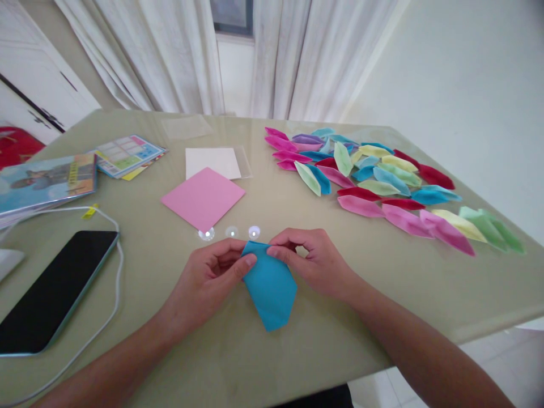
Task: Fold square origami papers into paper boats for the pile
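Observation:
A blue folded paper (272, 289) is held near the front of the table, its top edge pinched at both sides. My left hand (219, 272) grips its upper left corner between thumb and fingers. At the upper right edge, the thumb and index finger of my right hand (312, 258) pinch the same paper. Beyond my hands lies a pink square sheet (204, 198), overlapping a white sheet (212, 161). Several folded paper pieces (361, 207) in pink, blue, green, yellow and red are spread in rows at the right.
A phone (59, 292) and a white cable (117, 283) lie at the left of the table (170, 362). Behind them are a picture booklet (51, 181) and printed cards (130, 156). Small round reflections show beyond my hands. Curtains (144, 51) hang past the far edge.

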Demonstrator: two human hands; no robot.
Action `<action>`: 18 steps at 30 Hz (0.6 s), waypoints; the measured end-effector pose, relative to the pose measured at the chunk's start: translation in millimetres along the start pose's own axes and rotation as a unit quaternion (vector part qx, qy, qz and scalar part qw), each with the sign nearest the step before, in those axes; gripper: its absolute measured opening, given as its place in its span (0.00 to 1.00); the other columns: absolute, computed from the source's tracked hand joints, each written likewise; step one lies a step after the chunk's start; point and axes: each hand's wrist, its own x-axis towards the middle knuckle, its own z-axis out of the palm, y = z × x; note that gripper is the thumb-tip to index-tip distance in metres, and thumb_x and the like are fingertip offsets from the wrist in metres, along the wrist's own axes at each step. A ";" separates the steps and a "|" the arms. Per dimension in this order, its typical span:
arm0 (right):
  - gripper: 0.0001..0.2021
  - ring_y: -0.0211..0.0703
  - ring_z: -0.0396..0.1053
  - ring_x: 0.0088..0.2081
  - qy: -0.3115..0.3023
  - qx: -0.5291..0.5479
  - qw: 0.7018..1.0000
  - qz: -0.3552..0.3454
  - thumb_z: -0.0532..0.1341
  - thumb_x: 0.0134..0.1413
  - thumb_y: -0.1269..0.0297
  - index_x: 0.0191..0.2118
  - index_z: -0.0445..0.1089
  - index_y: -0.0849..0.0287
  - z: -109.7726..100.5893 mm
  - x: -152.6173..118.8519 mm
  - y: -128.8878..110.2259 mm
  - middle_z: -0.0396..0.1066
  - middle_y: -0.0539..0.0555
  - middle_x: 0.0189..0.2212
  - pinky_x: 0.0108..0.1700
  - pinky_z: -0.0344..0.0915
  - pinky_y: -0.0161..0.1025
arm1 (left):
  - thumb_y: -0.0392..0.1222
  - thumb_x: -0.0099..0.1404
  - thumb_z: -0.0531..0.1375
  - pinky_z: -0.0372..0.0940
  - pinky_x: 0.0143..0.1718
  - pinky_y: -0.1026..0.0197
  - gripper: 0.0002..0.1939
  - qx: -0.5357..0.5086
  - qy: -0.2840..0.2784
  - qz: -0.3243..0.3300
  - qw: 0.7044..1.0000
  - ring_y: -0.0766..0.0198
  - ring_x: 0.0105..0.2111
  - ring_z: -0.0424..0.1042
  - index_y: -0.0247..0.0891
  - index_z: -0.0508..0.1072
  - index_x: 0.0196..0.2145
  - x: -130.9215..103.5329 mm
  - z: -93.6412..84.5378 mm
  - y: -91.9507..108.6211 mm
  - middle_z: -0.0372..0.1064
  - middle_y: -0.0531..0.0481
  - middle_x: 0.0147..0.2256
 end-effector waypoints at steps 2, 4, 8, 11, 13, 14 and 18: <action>0.08 0.37 0.70 0.31 -0.011 0.018 1.000 0.019 0.67 0.66 0.59 0.39 0.81 0.58 -0.8 0.5 -1.5 0.78 0.49 0.30 0.33 0.64 0.34 | 0.47 0.65 0.71 0.76 0.37 0.63 0.11 0.006 -0.002 -0.002 1.000 0.60 0.34 0.81 0.42 0.85 0.43 -0.7 0.0 0.3 0.84 0.51 0.35; 0.09 0.38 0.70 0.32 -0.032 0.055 0.997 0.046 0.69 0.64 0.58 0.41 0.80 0.59 -1.8 1.1 -3.0 0.77 0.50 0.31 0.34 0.66 0.34 | 0.48 0.66 0.70 0.75 0.35 0.64 0.10 0.024 0.033 0.008 0.999 0.60 0.33 0.81 0.41 0.85 0.40 -1.2 -0.8 1.6 0.83 0.51 0.33; 0.11 0.40 0.72 0.33 -0.029 0.111 0.991 0.069 0.71 0.61 0.58 0.42 0.79 0.60 -3.9 3.0 -1.1 0.78 0.52 0.33 0.36 0.68 0.36 | 0.50 0.65 0.70 0.74 0.33 0.64 0.12 0.026 0.132 0.030 0.990 0.61 0.30 0.80 0.39 0.83 0.38 0.3 -2.4 7.0 0.81 0.51 0.30; 0.10 0.39 0.72 0.33 0.046 0.098 0.993 0.052 0.69 0.62 0.58 0.43 0.79 0.59 -5.7 5.2 3.5 0.78 0.52 0.33 0.34 0.67 0.35 | 0.54 0.63 0.71 0.73 0.30 0.64 0.15 0.028 0.127 0.017 0.991 0.60 0.28 0.79 0.39 0.81 0.35 2.4 -2.3 9.2 0.80 0.51 0.27; 0.11 0.38 0.70 0.31 0.098 0.085 0.991 0.034 0.70 0.62 0.58 0.45 0.79 0.59 -6.8 6.6 5.8 0.76 0.51 0.31 0.33 0.65 0.35 | 0.56 0.62 0.71 0.72 0.29 0.63 0.17 0.039 0.095 0.004 0.995 0.60 0.27 0.78 0.39 0.81 0.33 3.0 -2.6 9.0 0.80 0.50 0.26; 0.12 0.37 0.70 0.31 0.114 0.090 0.989 0.029 0.71 0.61 0.58 0.46 0.79 0.59 -7.2 7.2 6.6 0.75 0.50 0.30 0.32 0.65 0.35 | 0.57 0.63 0.71 0.72 0.30 0.62 0.17 0.047 0.084 0.000 0.995 0.59 0.27 0.78 0.39 0.81 0.33 3.1 -3.1 8.6 0.80 0.50 0.26; 0.21 0.39 0.73 0.33 0.089 0.187 0.976 0.062 0.75 0.56 0.55 0.52 0.76 0.58 -7.5 8.4 10.2 0.78 0.51 0.34 0.34 0.68 0.36 | 0.58 0.65 0.70 0.74 0.33 0.61 0.18 0.054 0.116 0.005 0.992 0.59 0.28 0.79 0.39 0.82 0.36 3.9 -6.4 6.8 0.81 0.49 0.27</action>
